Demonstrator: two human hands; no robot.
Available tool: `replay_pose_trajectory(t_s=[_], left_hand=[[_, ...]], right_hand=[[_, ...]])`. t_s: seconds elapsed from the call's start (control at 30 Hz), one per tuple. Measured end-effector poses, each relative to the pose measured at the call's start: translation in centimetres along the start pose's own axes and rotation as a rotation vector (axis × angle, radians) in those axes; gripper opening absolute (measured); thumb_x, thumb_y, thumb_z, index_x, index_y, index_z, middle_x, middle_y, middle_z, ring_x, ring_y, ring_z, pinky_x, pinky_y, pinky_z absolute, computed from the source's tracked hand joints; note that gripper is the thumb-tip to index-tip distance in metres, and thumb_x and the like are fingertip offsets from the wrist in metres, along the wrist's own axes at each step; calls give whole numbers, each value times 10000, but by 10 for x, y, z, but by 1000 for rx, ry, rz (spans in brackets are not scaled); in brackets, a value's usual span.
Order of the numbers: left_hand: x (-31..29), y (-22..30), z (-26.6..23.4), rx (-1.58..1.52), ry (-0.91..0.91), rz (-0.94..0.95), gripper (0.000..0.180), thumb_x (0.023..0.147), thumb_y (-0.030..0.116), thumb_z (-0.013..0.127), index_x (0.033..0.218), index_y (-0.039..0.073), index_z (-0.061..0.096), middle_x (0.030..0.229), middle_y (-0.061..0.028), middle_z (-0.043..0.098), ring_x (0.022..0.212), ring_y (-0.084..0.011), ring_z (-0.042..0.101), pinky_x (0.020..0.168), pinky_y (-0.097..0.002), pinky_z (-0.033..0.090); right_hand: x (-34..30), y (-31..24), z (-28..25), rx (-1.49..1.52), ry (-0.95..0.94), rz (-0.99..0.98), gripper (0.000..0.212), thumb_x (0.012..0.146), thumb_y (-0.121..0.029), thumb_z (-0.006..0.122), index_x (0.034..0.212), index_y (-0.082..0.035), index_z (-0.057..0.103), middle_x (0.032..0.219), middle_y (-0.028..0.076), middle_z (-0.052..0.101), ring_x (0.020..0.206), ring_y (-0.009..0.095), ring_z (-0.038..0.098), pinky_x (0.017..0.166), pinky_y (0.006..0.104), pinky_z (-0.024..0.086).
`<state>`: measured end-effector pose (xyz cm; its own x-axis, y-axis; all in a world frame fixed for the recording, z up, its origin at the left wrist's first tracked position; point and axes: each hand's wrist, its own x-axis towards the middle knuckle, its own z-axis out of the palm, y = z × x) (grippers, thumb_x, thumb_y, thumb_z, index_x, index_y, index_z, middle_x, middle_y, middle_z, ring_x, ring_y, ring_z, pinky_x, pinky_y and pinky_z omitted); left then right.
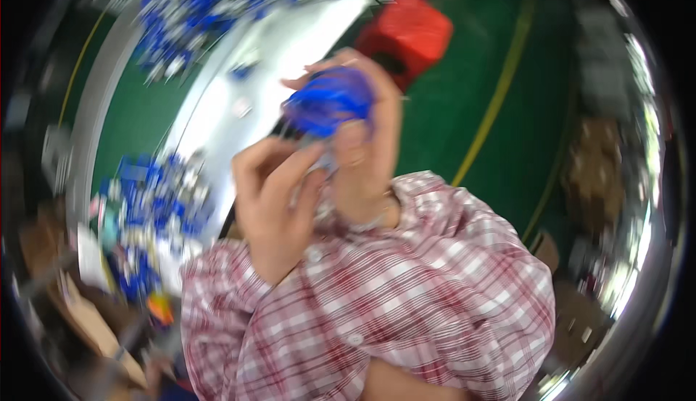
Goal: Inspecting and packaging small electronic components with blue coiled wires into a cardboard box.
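My right hand (377, 133) is wrapped round a shiny blue, rounded object (330, 100) in front of my chest. Motion blur hides its exact kind; it looks like smooth plastic or a bundle of blue film. Just below and left of it, my left hand (272, 202) has thumb and fingers pinched together. A small greyish, see-through piece (324, 160) shows at those fingertips, close under the blue object. Whether the piece is joined to it, I cannot tell.
To the left runs a white worktable (250, 86). Heaps of small blue and white parts lie at its far end (217, 2) and near end (156, 205). A red stool-like object (413, 31) stands on the green floor (453, 104), marked with a yellow line (493, 111). Cardboard (94, 321) is at lower left.
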<state>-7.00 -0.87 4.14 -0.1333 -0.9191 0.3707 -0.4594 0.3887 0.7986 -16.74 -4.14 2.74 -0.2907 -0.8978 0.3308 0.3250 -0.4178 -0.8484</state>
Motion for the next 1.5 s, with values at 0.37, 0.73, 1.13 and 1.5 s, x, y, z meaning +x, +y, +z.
replay_pose_trajectory(t_s=[0.37,0.73,1.13,1.5], left_hand=[[15,15,78,-395,-329,309,172,784,-67,561,948,-17,546,1003,-146,499,902,-260,515,783,-333,414],[21,1,66,-207,-512,424,159,761,-29,486,920,-14,473,1016,-211,457,955,-356,449,837,-403,368],[-6,-53,11,-626,-408,-182,114,787,-66,495,869,11,477,1046,-160,389,1100,-326,408,940,-384,349],[-1,-372,55,254,-73,-594,168,854,125,530,945,-13,561,1048,-181,459,966,-315,482,828,-355,413]], right_hand=[[-27,-42,-68,-228,420,-233,467,911,-151,505,1301,4,301,1183,147,464,1102,207,485,927,314,388],[-29,-34,-55,-352,571,-174,403,920,-166,497,1243,15,338,1118,155,506,1008,188,529,862,301,448],[-18,1,-37,17,519,278,357,953,-294,411,1111,24,447,1051,167,555,917,291,607,731,364,557],[-24,-12,-55,-300,578,223,413,956,-324,391,1140,43,435,1115,189,519,1004,319,565,830,414,512]])
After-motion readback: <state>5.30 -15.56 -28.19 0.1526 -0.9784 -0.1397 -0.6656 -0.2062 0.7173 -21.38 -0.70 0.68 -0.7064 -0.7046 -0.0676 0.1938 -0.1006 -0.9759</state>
